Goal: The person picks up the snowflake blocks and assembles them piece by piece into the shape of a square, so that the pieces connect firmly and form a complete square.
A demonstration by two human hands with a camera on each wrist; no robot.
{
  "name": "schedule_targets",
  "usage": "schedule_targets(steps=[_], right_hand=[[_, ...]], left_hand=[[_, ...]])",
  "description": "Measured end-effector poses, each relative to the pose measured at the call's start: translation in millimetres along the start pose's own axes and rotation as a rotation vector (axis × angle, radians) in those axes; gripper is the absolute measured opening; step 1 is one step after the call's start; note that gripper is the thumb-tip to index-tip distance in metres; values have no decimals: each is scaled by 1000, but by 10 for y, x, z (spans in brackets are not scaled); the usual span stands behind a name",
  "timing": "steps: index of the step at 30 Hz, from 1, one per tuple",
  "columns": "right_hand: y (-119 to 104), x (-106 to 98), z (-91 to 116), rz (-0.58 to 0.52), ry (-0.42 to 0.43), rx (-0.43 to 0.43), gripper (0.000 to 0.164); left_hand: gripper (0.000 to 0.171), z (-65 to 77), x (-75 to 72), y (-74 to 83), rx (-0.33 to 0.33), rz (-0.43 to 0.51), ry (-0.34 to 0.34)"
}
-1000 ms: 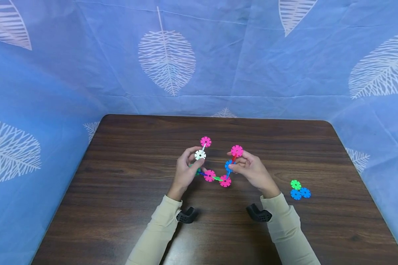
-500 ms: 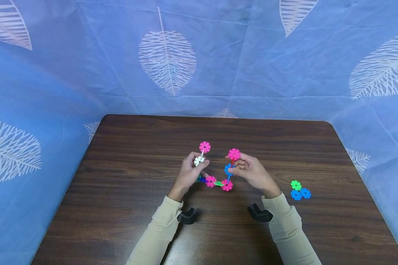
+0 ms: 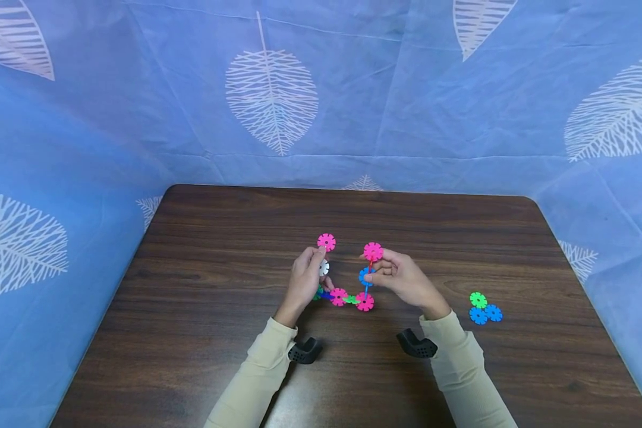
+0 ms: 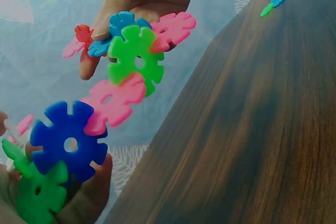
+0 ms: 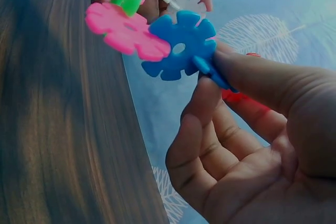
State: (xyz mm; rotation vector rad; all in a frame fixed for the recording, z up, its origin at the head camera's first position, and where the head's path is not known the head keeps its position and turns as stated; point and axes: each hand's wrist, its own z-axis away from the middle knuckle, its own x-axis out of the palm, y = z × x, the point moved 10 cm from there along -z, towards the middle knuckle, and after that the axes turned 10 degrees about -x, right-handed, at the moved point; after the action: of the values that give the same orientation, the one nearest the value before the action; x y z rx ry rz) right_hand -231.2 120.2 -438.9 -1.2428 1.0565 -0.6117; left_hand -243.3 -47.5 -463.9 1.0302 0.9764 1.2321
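Note:
Notched plastic discs, slotted together edge to edge, form a U-shaped chain between both hands over the table. My left hand (image 3: 302, 280) grips the chain's left side; its thumb reaches up to the joint under a pink disc (image 3: 326, 239), and a white disc (image 3: 325, 268) shows beside the fingers. In the left wrist view, a dark blue disc (image 4: 47, 135) and a green disc (image 4: 50, 203) lie by that hand. My right hand (image 3: 406, 282) pinches a blue disc (image 5: 207, 69) between thumb and forefinger. Above it stands another pink disc (image 3: 373, 251), joined through a red disc (image 5: 239, 96).
To the right on the dark wooden table (image 3: 219, 238) lie a green disc (image 3: 478, 299) and two blue discs (image 3: 478, 315), close together. Blue cloth (image 3: 353, 107) with white leaf prints hangs behind and around the table. Black wrist devices (image 3: 305, 351) sit on both sleeves.
My left thumb has shifted from the white disc up toward the top pink disc. The chain's two upper ends have come down and slightly left, the right hand with them.

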Motion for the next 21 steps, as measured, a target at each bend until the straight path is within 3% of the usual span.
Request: schedule_targets(steps=[9, 21], right_hand=[[41, 44, -4, -22, -22, -9, 32], [119, 48, 8, -17, -11, 23, 28]], left_hand=[[33, 27, 38, 25, -7, 40, -22], [39, 14, -5, -4, 11, 48, 9]])
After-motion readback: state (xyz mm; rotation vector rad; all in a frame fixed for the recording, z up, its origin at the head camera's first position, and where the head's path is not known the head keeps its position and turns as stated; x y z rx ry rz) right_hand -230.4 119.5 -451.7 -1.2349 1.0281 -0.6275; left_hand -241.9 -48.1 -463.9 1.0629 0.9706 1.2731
